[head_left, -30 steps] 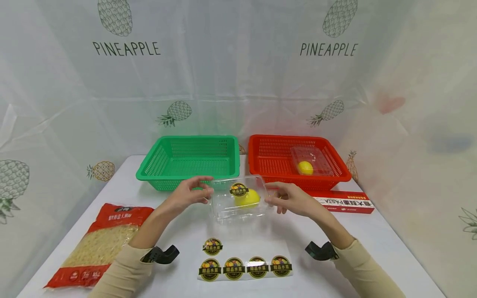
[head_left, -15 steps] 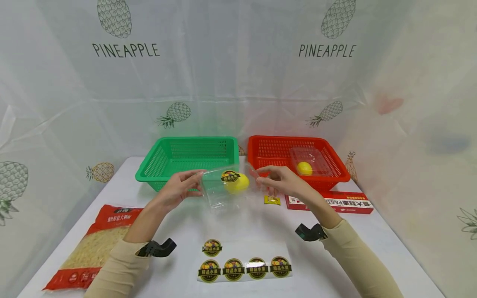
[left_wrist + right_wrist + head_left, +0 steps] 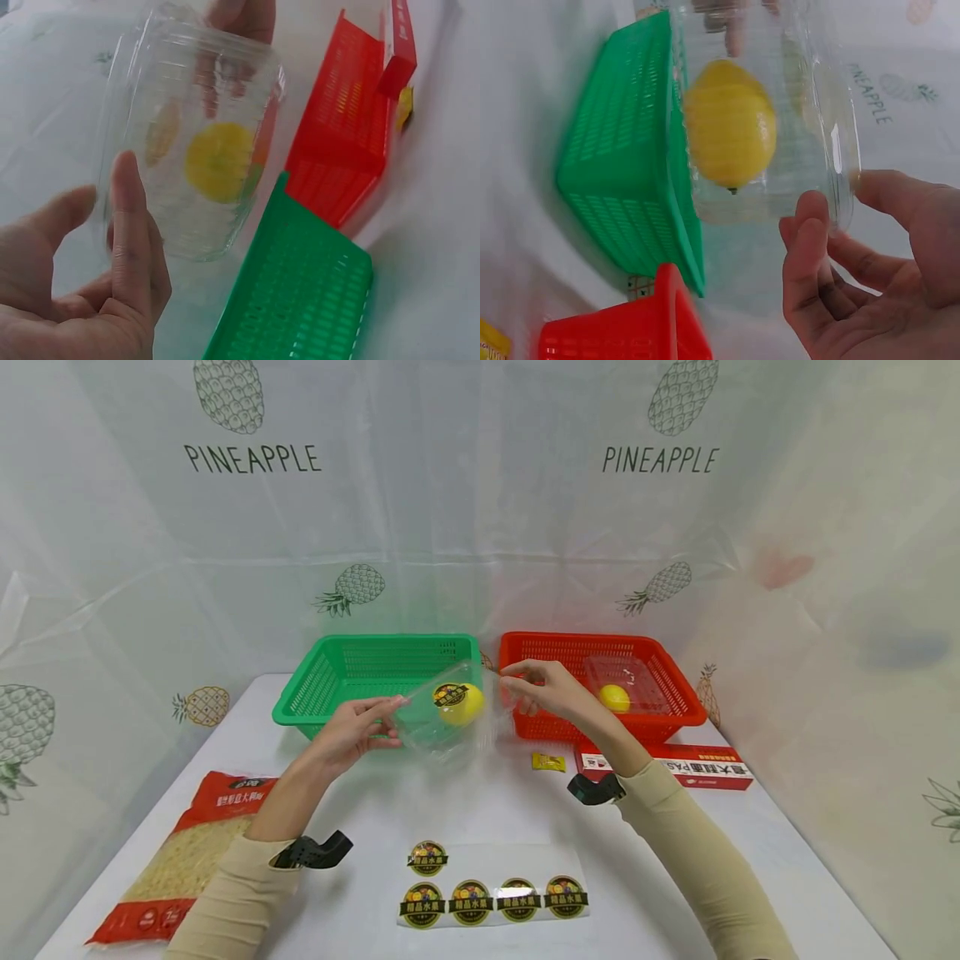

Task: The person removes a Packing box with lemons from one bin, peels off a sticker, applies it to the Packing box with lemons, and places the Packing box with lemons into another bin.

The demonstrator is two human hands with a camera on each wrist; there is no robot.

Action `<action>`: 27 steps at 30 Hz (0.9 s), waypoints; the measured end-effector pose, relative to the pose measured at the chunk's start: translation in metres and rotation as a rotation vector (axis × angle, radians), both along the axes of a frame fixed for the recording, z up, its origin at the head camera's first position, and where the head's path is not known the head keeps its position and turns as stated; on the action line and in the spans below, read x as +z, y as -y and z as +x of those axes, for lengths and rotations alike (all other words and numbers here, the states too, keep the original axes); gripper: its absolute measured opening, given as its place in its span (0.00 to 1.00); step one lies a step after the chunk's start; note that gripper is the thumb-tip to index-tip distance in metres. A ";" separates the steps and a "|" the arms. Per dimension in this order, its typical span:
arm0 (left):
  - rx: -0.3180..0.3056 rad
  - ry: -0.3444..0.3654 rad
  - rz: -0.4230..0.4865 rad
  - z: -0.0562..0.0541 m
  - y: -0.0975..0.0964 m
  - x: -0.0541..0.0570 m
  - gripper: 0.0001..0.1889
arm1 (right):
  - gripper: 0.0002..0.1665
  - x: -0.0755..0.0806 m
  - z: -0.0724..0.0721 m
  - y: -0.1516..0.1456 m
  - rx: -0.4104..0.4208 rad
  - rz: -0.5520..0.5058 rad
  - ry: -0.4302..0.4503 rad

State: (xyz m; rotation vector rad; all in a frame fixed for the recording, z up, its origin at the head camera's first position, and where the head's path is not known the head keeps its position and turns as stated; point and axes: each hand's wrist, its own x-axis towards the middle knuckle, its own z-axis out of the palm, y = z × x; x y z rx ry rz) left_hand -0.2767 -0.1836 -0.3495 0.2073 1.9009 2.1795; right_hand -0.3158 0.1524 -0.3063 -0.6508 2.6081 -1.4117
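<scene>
Between the two hands, a clear plastic box (image 3: pixel 427 739) is held tilted in the air, near the front of the green basket (image 3: pixel 300 720). A yellow lemon (image 3: pixel 731 127) lies inside it, and a round black-and-gold fruit sticker (image 3: pixel 451 695) is on its lid. My left hand (image 3: pixel 351 733) pinches the box's left end between thumb and fingers. At the opposite end, my right hand (image 3: pixel 551 689) pinches the rim, also seen up close in the right wrist view.
The red basket (image 3: pixel 525 727) holds another clear box (image 3: pixel 645 681) with a lemon (image 3: pixel 614 697). A red pasta box (image 3: pixel 697 767) and a small yellow packet (image 3: pixel 548 762) lie before it. A pasta bag (image 3: pixel 195 852) is at left; a sticker sheet (image 3: pixel 510 860) lies in front.
Both hands have lifted the clear box away from me and leftward, toward the green basket. It is now more tilted, right end higher. The yellow packet has come into view.
</scene>
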 end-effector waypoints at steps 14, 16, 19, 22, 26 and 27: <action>0.100 0.076 0.178 -0.002 0.002 0.008 0.25 | 0.29 0.003 -0.032 0.033 -0.092 -0.237 0.068; 0.130 0.073 0.196 -0.002 0.004 0.010 0.25 | 0.32 0.001 -0.034 0.038 -0.101 -0.280 0.081; 0.174 0.068 0.225 -0.002 0.005 0.011 0.24 | 0.36 -0.002 -0.033 0.044 -0.101 -0.323 0.092; 0.214 0.058 0.260 -0.003 0.005 0.011 0.23 | 0.39 -0.007 -0.029 0.050 -0.090 -0.314 0.076; 0.268 0.035 0.299 -0.007 0.004 0.010 0.21 | 0.40 -0.013 -0.019 0.060 -0.054 -0.246 0.028; 0.282 0.029 0.306 -0.008 0.003 0.009 0.21 | 0.40 -0.015 -0.016 0.062 -0.039 -0.232 0.017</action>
